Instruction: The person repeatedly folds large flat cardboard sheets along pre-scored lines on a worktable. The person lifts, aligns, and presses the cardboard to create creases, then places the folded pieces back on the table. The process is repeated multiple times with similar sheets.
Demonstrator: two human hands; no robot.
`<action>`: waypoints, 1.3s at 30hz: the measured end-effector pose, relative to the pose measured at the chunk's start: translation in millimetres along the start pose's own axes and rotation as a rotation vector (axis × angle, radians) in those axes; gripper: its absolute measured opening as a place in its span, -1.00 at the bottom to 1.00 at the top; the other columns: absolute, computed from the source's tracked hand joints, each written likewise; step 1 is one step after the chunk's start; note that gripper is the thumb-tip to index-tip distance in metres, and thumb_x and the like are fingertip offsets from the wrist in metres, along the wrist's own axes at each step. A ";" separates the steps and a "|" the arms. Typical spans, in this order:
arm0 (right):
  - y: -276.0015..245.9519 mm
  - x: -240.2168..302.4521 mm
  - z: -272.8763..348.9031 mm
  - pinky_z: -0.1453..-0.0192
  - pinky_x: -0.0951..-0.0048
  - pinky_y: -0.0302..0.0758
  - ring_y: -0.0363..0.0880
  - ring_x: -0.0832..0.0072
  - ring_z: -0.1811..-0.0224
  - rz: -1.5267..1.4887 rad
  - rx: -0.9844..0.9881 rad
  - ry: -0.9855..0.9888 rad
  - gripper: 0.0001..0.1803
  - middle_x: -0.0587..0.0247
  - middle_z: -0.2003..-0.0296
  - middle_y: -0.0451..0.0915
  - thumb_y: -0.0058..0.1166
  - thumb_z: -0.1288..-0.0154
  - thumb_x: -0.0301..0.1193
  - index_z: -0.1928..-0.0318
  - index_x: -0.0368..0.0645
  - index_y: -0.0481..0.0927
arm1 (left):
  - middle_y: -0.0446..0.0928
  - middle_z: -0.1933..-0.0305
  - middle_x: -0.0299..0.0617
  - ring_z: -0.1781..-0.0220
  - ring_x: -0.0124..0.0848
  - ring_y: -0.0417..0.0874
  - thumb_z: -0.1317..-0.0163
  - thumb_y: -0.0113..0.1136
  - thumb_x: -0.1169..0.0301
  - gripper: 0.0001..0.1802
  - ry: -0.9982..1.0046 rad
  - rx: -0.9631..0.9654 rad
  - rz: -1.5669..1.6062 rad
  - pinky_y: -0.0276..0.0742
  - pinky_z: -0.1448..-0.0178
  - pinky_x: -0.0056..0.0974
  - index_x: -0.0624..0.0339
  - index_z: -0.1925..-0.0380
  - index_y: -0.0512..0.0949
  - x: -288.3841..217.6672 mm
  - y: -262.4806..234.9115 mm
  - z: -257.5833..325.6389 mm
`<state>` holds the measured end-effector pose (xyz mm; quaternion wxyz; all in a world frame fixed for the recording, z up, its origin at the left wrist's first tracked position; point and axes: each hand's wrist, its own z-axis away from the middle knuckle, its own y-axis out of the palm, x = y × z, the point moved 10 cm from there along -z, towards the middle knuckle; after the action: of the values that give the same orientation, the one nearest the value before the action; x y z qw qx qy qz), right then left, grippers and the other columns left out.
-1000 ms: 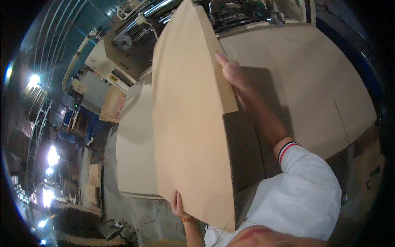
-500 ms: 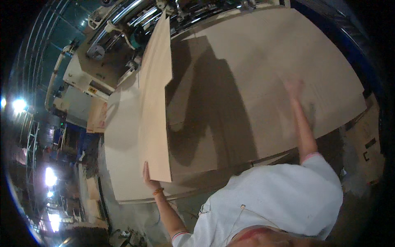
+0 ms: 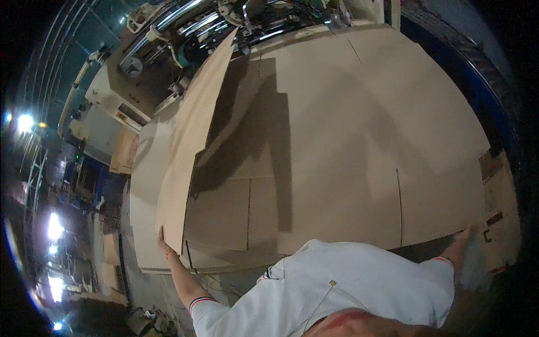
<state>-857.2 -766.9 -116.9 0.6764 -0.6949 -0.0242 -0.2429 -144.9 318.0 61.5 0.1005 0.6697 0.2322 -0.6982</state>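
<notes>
A brown cardboard sheet (image 3: 185, 129) stands steeply tilted on the left, its upper face leaning away over the other sheets. At its near lower corner my left hand (image 3: 164, 242) grips the edge, fingers up along the outer side and the thumb hidden. Beneath and to the right lies a broad flat cardboard sheet (image 3: 342, 146) with slits cut into it, partly under shadow. My right hand (image 3: 462, 236) is at the near right corner of that flat sheet. Blur hides whether its fingers close on the edge.
A machine with shiny rollers (image 3: 185, 22) borders the far side. Pale cardboard (image 3: 146, 224) lies left of the raised sheet. Printed cardboard (image 3: 499, 219) is stacked at the right, below a blue rail (image 3: 449, 56). More cardboard pieces (image 3: 124, 149) stand at the far left.
The raised sheet and my left hand have shifted left, and slits in the flat cardboard now show. My right hand has come from above the flat sheet down to its near right corner.
</notes>
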 end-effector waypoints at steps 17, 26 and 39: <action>-251.7 189.9 121.9 -0.07 0.27 0.54 0.57 0.28 0.03 -1.290 -0.172 -0.696 -0.53 0.08 -0.09 0.54 0.05 -0.35 -0.24 -0.11 -0.34 0.50 | 0.65 0.17 -0.05 0.13 -0.18 0.67 -0.21 0.12 0.51 -0.71 0.855 -0.210 -0.553 0.58 0.07 -0.17 0.23 0.06 0.62 -107.2 7.3 63.7; -282.9 389.0 358.6 0.28 0.49 0.52 0.61 0.54 0.43 -0.800 -0.548 -1.335 -0.80 0.19 0.34 0.71 0.29 -0.14 -0.49 0.18 -0.21 0.72 | 0.64 0.09 -0.05 0.04 -0.15 0.66 -0.12 0.16 0.57 -0.63 1.153 -0.181 -0.403 0.57 -0.01 -0.17 0.16 0.03 0.62 -161.7 82.6 155.3; -127.2 420.4 409.0 -0.01 0.22 0.52 0.59 0.16 0.02 -0.711 -0.226 -1.874 -0.33 0.07 -0.05 0.58 0.04 0.05 -0.71 -0.17 -0.01 0.53 | 0.55 -0.12 -0.14 -0.18 -0.14 0.54 -0.04 0.16 0.53 -0.50 1.212 0.239 -0.485 0.45 -0.26 -0.17 0.04 -0.07 0.57 -98.6 244.3 222.7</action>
<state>-408.3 -490.9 170.4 0.2034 -0.6183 -0.7288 0.2128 -224.3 -14.0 110.8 -0.2827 0.8793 0.3127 -0.2217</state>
